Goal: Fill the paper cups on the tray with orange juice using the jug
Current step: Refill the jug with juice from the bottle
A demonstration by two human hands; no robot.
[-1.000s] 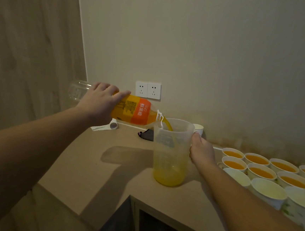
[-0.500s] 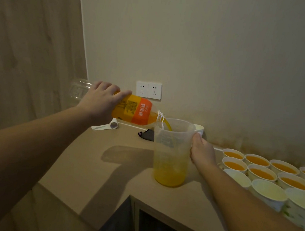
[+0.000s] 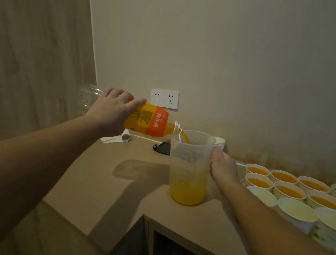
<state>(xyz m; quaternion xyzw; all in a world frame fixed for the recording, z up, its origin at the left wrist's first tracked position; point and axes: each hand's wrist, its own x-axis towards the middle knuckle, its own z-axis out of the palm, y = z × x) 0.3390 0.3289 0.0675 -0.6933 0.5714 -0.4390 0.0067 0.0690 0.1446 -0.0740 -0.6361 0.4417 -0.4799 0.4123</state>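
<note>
The left hand (image 3: 111,112) grips the tilted juice bottle (image 3: 149,121), refilling the jug (image 3: 189,167) — about a third full — which the right hand (image 3: 223,167) steadies by its handle on the worktop (image 3: 101,182). Far-right cups (image 3: 287,190) hold juice; the nearer cups (image 3: 295,212) — at least three — look empty.

The right hand (image 3: 223,166) hides the jug (image 3: 189,167) handle; the frame's right edge crops the cups (image 3: 335,229).
</note>
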